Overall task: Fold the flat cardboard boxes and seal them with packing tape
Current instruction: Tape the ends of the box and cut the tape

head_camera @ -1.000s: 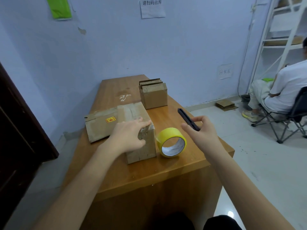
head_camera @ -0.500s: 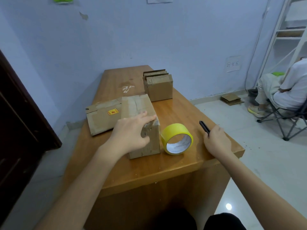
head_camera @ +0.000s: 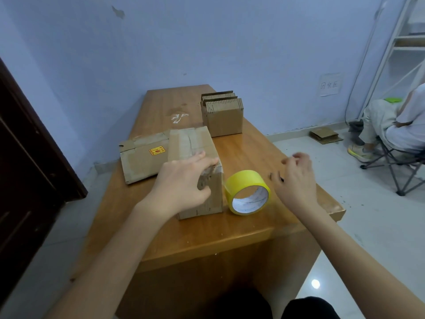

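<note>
A folded brown cardboard box [head_camera: 192, 143] with old tape on top stands on the wooden table [head_camera: 207, 233]. My left hand [head_camera: 181, 183] grips its near right top corner, fingers over the top and thumb on the front face. A yellow tape roll [head_camera: 247, 192] stands on edge, touching the box's right side. My right hand [head_camera: 295, 178] hovers blurred to the right of the roll with its fingers spread and nothing in them. A small black object [head_camera: 277, 177] lies on the table, partly under that hand.
A flat taped carton [head_camera: 140, 157] lies behind the box on the left. A stack of flat cardboard boxes [head_camera: 223, 113] stands at the back. A person [head_camera: 402, 125] sits on a folding chair at the right. A dark door [head_camera: 27, 157] is at the left.
My right hand has set the black object down on the table and now lifts off it with fingers apart. My left hand has stayed on the box.
</note>
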